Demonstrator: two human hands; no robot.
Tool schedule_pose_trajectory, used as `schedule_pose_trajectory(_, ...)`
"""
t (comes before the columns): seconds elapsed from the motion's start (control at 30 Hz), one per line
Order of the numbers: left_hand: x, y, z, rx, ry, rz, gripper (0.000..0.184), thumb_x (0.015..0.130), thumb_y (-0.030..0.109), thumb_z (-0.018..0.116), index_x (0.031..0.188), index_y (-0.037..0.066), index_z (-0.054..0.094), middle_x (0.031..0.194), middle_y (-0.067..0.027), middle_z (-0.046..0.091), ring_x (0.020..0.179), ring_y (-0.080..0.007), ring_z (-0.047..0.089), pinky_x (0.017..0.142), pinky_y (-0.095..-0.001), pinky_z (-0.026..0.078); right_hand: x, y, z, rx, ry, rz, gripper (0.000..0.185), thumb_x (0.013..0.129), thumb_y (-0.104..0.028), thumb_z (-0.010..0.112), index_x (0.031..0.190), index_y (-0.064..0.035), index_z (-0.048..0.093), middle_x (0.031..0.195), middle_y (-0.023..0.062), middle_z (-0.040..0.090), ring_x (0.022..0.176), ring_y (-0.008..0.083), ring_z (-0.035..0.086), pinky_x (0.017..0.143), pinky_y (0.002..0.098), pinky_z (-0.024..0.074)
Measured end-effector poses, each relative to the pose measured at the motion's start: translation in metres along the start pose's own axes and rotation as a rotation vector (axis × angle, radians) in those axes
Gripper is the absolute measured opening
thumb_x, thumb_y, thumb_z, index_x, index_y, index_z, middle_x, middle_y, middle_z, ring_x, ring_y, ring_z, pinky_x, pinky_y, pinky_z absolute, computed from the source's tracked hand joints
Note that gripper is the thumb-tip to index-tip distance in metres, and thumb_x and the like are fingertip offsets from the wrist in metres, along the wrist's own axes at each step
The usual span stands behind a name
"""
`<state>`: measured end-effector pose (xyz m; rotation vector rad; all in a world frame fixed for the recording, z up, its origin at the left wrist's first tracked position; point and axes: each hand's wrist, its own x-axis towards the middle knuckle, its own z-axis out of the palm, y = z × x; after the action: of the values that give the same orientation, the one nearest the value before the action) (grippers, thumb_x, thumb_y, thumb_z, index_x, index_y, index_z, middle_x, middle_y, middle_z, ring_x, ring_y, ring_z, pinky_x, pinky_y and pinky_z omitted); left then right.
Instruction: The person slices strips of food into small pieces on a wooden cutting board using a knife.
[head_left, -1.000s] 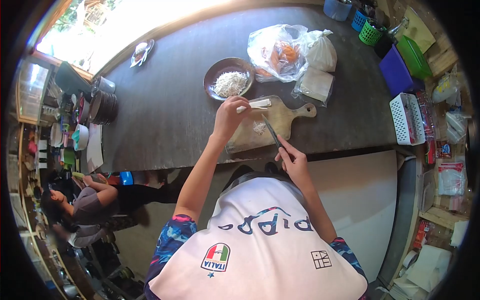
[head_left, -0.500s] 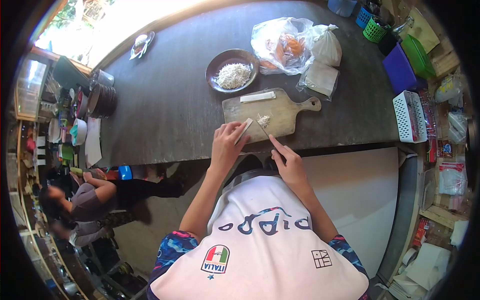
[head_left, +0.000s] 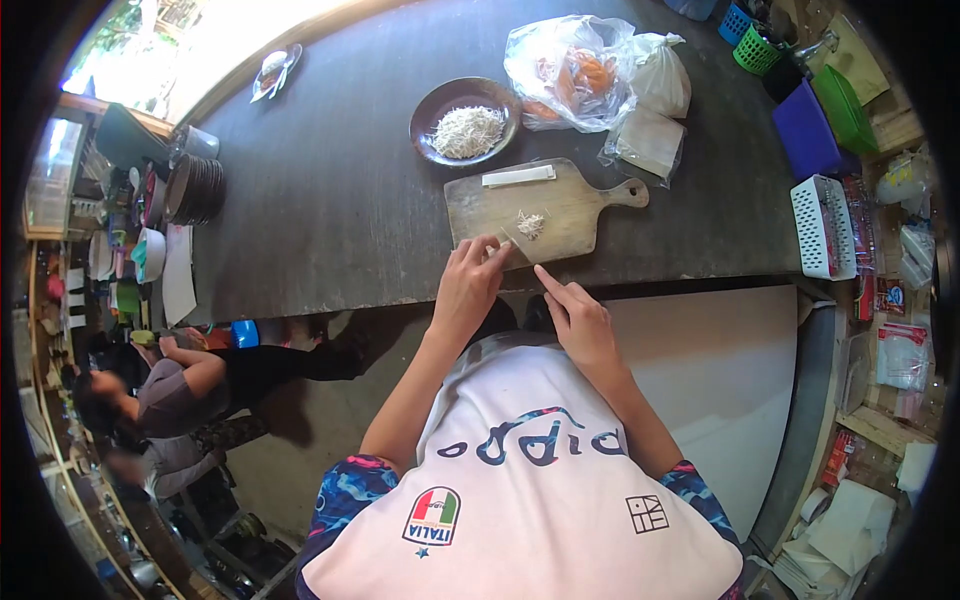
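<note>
My left hand (head_left: 472, 275) is at the near edge of a wooden cutting board (head_left: 575, 215), its fingertips pressed together on a pale strip of food that they mostly cover. My right hand (head_left: 580, 318) grips a knife, its index finger stretched along the back; the thin blade (head_left: 521, 249) points at the left fingertips. A small heap of pale shreds (head_left: 530, 225) lies on the board just beyond the blade. Farther back on the board rests a longer white strip (head_left: 518, 176). Behind it, a dark brown plate (head_left: 421, 108) bears a mound of similar shreds (head_left: 467, 132).
A clear plastic bag (head_left: 570, 75) with orange pieces, a knotted white bag (head_left: 657, 78) and a wrapped pale block (head_left: 648, 142) lie at the back. Stacked brown plates (head_left: 194, 190) stand left, a white basket (head_left: 823, 228) right. Another person (head_left: 180, 385) is at the lower left.
The left fingers have shifted slightly forward on the strip, which now shows less. The knife blade lies closer to the left fingertips. The whole view has tilted a little.
</note>
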<state>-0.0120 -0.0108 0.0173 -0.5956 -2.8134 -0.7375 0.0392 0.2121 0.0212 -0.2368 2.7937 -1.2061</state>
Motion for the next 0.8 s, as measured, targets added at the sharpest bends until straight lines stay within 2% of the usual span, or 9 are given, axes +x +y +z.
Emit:
schedule_pose_trajectory(0.23, -0.001, 0.001, 0.0, 0.013, -0.01, 0.015, 0.05, 0.086, -0.004, 0.074, 0.134, 0.008, 0.074, 0.128, -0.0093, 0.064, 0.112, -0.0317, 0.062, 0.1, -0.0467, 0.054, -0.006, -0.009, -0.006, -0.024, -0.005, 0.048, 0.051, 0.109, -0.022, 0.065, 0.158, -0.0366, 0.061, 0.095, 0.0107, 0.065, 0.083, 0.0362, 0.073, 0.076, 0.0509, 0.0599)
schedule_pose_trajectory(0.33, -0.001, 0.001, 0.002, -0.01, 0.028, 0.021, 0.051, 0.084, -0.009, 0.072, 0.133, 0.007, 0.075, 0.128, -0.01, 0.066, 0.105, -0.0313, 0.064, 0.097, -0.0466, 0.056, -0.007, -0.009, -0.002, -0.041, -0.007, 0.057, 0.052, 0.109, -0.022, 0.065, 0.158, -0.0376, 0.061, 0.096, 0.0103, 0.066, 0.082, 0.0362, 0.074, 0.075, 0.0509, 0.0605)
schedule_pose_trajectory(0.43, -0.002, -0.003, 0.005, 0.027, 0.0, 0.031, 0.05, 0.086, -0.003, 0.074, 0.135, 0.008, 0.074, 0.131, -0.0088, 0.064, 0.114, -0.0314, 0.062, 0.1, -0.046, 0.054, -0.009, -0.01, -0.001, -0.066, 0.004, 0.055, 0.053, 0.109, -0.021, 0.065, 0.159, -0.0382, 0.061, 0.096, 0.0102, 0.067, 0.081, 0.0364, 0.074, 0.075, 0.0509, 0.0609)
schedule_pose_trajectory(0.53, -0.003, -0.001, 0.005, 0.073, 0.01, 0.045, 0.049, 0.087, -0.002, 0.073, 0.135, 0.008, 0.073, 0.134, -0.0087, 0.064, 0.116, -0.0312, 0.062, 0.1, -0.0453, 0.054, -0.012, -0.012, -0.001, -0.092, 0.009, 0.052, 0.055, 0.108, -0.02, 0.066, 0.159, -0.0379, 0.06, 0.097, 0.0103, 0.067, 0.082, 0.0369, 0.074, 0.075, 0.0507, 0.0611)
schedule_pose_trajectory(0.63, -0.002, 0.0, 0.006, 0.027, 0.031, 0.039, 0.054, 0.085, -0.008, 0.071, 0.137, 0.005, 0.073, 0.13, -0.0102, 0.066, 0.108, -0.0321, 0.064, 0.1, -0.0473, 0.055, -0.013, -0.012, -0.001, -0.098, 0.015, 0.041, 0.056, 0.107, -0.018, 0.066, 0.16, -0.0373, 0.059, 0.098, 0.0106, 0.067, 0.082, 0.0372, 0.074, 0.075, 0.0504, 0.0612)
schedule_pose_trajectory(0.8, -0.003, 0.001, 0.007, 0.059, 0.057, 0.048, 0.054, 0.085, -0.007, 0.071, 0.137, 0.006, 0.073, 0.132, -0.01, 0.066, 0.113, -0.032, 0.064, 0.101, -0.0472, 0.055, -0.012, -0.012, 0.0, -0.125, 0.021, 0.036, 0.056, 0.107, -0.018, 0.067, 0.159, -0.0379, 0.06, 0.099, 0.0103, 0.067, 0.081, 0.0363, 0.075, 0.075, 0.0498, 0.0617)
